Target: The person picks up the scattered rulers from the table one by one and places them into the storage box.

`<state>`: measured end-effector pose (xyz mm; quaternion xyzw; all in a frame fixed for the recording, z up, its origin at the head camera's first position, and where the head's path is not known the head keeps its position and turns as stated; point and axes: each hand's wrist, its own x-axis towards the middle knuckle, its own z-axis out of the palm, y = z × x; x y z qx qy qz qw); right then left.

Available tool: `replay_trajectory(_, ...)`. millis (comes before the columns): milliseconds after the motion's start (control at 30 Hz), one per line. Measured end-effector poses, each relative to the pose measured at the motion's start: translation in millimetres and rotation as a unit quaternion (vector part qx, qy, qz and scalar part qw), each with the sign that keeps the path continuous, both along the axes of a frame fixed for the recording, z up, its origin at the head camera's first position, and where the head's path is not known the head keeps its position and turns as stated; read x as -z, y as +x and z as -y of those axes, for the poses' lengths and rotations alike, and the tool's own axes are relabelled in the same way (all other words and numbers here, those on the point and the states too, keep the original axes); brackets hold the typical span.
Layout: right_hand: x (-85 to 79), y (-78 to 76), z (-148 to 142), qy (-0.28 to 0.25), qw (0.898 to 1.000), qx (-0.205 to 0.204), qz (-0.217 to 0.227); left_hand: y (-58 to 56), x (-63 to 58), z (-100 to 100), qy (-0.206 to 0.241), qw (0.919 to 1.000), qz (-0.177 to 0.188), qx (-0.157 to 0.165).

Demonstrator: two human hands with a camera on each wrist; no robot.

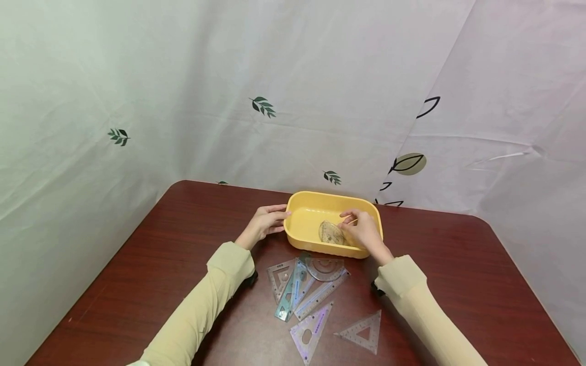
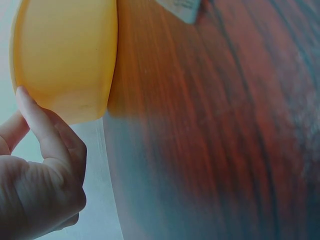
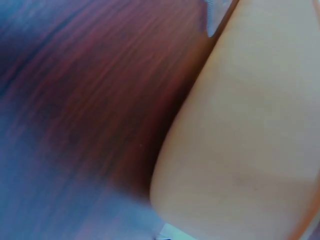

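A yellow plastic basin (image 1: 304,216) stands toward the back of the table. At its left end my left hand (image 1: 267,221) grips the rim; in the left wrist view, fingers of that hand (image 2: 45,175) meet the basin's end wall (image 2: 75,107). Over the basin's right part, my right hand (image 1: 365,233) pinches the edge of a clear, half-round protractor (image 1: 330,233), which is tilted inside the basin. Only the basin's outer side (image 3: 240,125) fills the right wrist view, where the right hand is out of sight.
Before the basin, a clear protractor (image 1: 324,270), rulers (image 1: 322,294), a teal-tinted ruler (image 1: 285,302) and a set square (image 1: 276,277) overlap. Nearer lie a purple-marked set square (image 1: 316,325) and another clear set square (image 1: 374,333). Patterned cloth (image 1: 293,142) hangs behind the brown table (image 1: 183,239).
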<state>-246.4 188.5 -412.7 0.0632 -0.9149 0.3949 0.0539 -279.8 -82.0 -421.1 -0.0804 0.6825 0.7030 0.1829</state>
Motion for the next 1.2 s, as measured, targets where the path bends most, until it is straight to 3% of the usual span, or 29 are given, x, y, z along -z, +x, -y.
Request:
replay_trajectory(367,-7.6,12.4,2.4,0.008,0.999,0.007,-0.034,-0.9,0.6,-0.8,-0.005,1.0000,-0.001,-0.001)
replay_trajectory(633,-17.9,27.9,9.8,-0.006,1.000,0.007,-0.029,0.3,0.8,-0.2,-0.008,1.0000,-0.004,0.000)
replay_trajectory(1200,-26.0,57.2,20.8,-0.018,0.999,-0.036,-0.034,0.6,1.8,0.6,-0.008,1.0000,-0.003,-0.001)
